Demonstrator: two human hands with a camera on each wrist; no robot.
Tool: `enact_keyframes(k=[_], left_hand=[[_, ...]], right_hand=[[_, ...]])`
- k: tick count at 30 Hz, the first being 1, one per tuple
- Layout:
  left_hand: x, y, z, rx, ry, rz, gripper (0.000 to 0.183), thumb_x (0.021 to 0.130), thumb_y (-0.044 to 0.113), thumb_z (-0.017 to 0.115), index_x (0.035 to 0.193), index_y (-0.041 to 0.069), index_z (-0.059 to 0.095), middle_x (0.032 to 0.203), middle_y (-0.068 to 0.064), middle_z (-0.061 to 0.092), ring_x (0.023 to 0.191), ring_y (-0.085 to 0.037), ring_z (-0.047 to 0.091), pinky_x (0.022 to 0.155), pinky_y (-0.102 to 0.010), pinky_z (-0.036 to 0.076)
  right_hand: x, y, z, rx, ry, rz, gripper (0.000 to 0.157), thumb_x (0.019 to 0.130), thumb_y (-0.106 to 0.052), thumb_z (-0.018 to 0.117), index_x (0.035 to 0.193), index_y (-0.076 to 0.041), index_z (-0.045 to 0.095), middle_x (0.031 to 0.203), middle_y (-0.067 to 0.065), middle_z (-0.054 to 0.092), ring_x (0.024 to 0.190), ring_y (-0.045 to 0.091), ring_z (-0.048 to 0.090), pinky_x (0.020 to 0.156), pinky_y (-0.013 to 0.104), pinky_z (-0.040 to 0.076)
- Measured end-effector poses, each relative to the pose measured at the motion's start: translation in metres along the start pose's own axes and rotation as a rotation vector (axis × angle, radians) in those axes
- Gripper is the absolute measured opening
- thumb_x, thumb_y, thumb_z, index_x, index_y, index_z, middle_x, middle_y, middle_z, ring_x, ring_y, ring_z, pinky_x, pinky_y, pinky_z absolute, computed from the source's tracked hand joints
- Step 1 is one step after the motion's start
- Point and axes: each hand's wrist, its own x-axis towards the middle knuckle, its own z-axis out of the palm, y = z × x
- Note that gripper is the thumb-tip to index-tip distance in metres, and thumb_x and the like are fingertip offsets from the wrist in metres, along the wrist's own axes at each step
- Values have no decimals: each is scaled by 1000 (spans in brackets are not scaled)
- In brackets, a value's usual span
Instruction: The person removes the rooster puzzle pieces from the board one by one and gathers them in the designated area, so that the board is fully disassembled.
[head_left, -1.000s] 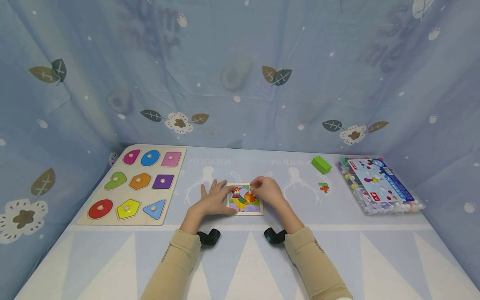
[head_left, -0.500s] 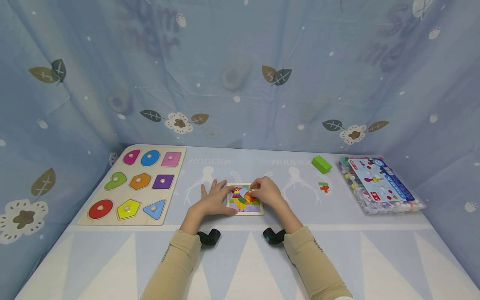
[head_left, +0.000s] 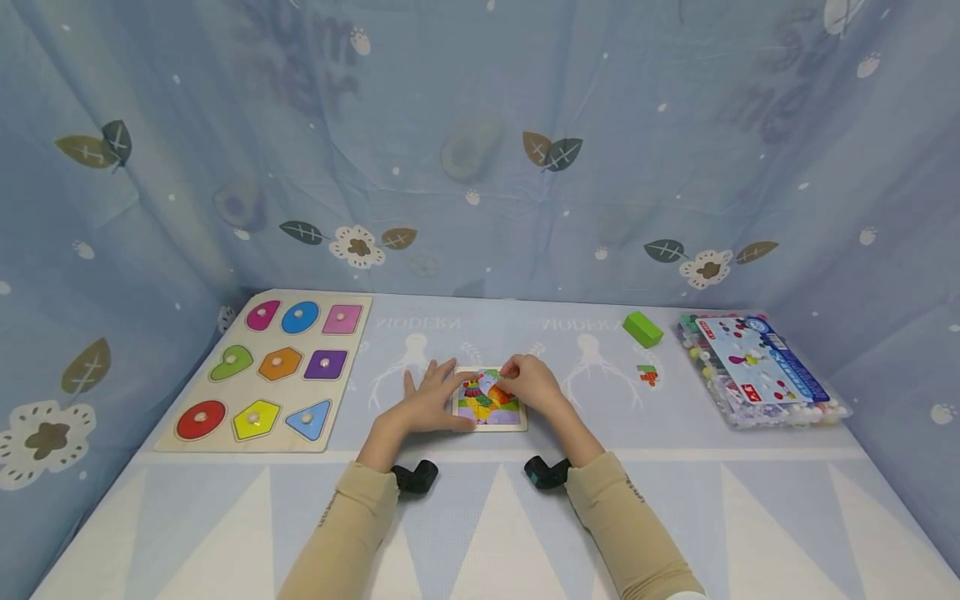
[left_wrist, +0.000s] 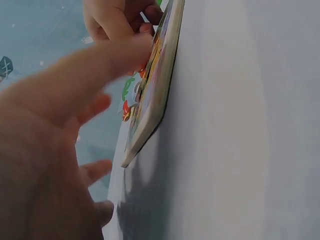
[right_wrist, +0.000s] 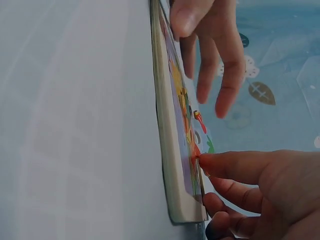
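Observation:
A small wooden-framed rooster jigsaw puzzle [head_left: 491, 415] lies on the table between both hands. My left hand [head_left: 429, 407] rests along its left side, fingers spread, with thumb and forefinger reaching over the frame. At the upper right of the picture, my right hand [head_left: 532, 385] pinches the edge of a puzzle piece [right_wrist: 195, 150] between thumb and fingers. That piece shows part of the orange tail and looks tilted; the fingers cover some of it. In the left wrist view, other picture parts with the red rooster head [left_wrist: 126, 111] stand slightly raised.
A loose puzzle piece [head_left: 647, 375] lies right of the hands, with a green block [head_left: 642, 330] behind it. Farther right is a clear box of beads [head_left: 757, 371]. A knobbed shape board [head_left: 270, 362] lies at the left. A patterned curtain [head_left: 480, 150] closes the back.
Both hands stay nearly in place. The rooster picture has shifted under the right fingers: its tail part now tilts, and more pale blue shows beside it.

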Motion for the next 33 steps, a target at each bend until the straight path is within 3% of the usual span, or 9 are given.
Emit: enact_keyframes(k=[6,22,29,33], left_hand=[[-3,-1,1,-6,-51,63,60,77,49,68,132,31,51,153,-12,13,138,-44,-5,97,-69,-14],[-4,0,2,30,-64,52,62,77,48,69,133,31,50,153,-12,15,138,-45,-2,98,-69,-12],[-3,1,2,45,-67,46,62,77,50,68,133,32,50,153,-11,14,138,-44,-1,98,-70,-12],[-1,0,3,51,-64,45,62,77,51,68,133,32,50,153,-11,14,138,-44,-1,98,-70,-11]], right_hand=[[1,-1,-2,-4,4,0,14,82,-16,69,88,-5,64,79,4,59,67,15,54,61,27,44],[1,3,2,121,5,-2,13,83,-15,69,83,-7,59,78,4,60,62,13,55,57,25,45],[3,4,3,190,1,-6,20,83,-11,68,102,-9,61,87,6,63,69,15,58,62,27,48],[3,3,2,230,-11,-6,18,85,-10,65,104,-11,65,83,6,63,66,16,57,59,26,47]])
